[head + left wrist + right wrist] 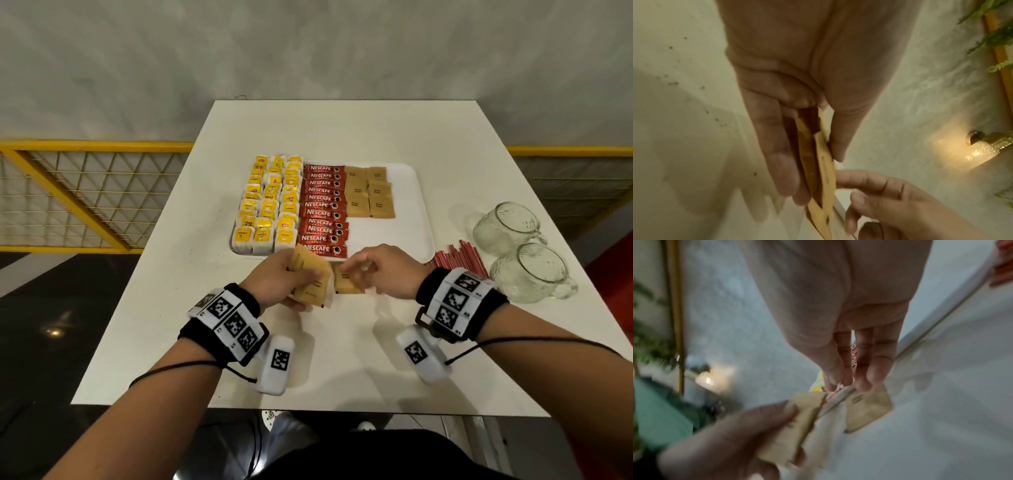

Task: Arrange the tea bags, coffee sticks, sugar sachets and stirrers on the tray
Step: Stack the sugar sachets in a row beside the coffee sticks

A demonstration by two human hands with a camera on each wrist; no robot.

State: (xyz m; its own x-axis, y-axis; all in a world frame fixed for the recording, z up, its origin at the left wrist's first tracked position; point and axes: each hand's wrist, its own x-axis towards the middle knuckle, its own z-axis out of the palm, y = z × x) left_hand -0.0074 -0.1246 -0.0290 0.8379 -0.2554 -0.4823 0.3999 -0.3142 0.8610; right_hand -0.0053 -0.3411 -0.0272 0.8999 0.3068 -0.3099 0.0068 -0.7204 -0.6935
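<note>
A person's left hand (274, 277) held a small stack of brown sugar sachets (310, 282) in a thumb-and-finger grip above the near part of the white desk (342, 342), just short of the white tray (404, 205). The right hand (387, 270) reached in from the right, its fingertips (863, 382) at the edge of a single brown sachet (346, 282) lying on the desk beside the stack; whether that grip had closed on the sachet could not be told.

On the tray, yellow tea bags (267, 205) filled three columns on the left, red coffee sticks (322, 209) lay in a column at the middle, and six brown sugar sachets (370, 195) sat in two short columns at the far right of them. Red stirrers (459, 257) lay on the desk just right of the tray's near corner. Two glass mugs (520, 253) stood on their sides farther right.
</note>
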